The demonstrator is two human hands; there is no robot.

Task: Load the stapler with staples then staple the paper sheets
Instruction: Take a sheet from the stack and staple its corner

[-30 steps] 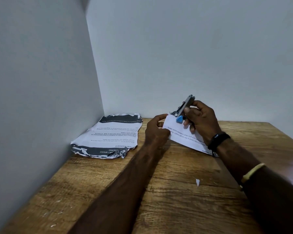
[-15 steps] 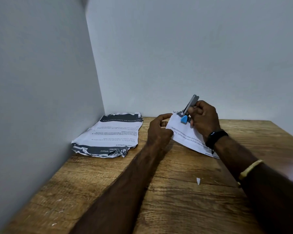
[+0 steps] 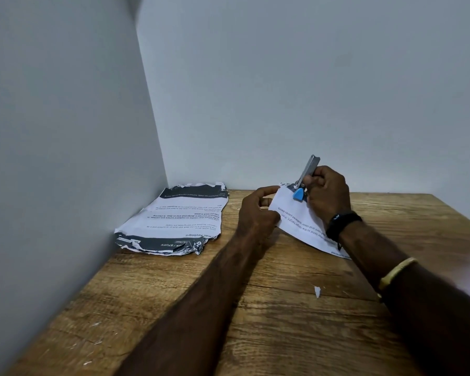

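My right hand (image 3: 327, 192) grips a small stapler (image 3: 307, 175) with a grey metal top arm raised steeply and a blue tip near the paper. The stapler's front sits at the far corner of a white printed paper sheet (image 3: 296, 218) lifted off the wooden table (image 3: 269, 308). My left hand (image 3: 257, 215) pinches the sheet's left edge between thumb and fingers. The stapler's base is hidden behind my right hand.
A stack of torn printed sheets with dark bands (image 3: 174, 218) lies at the far left, against the wall corner. Small white paper scraps (image 3: 317, 291) dot the table. Grey walls close off the left and the back.
Both hands and the sheet have drifted slightly right and away from me. The stapler's metal arm has tilted up more steeply.
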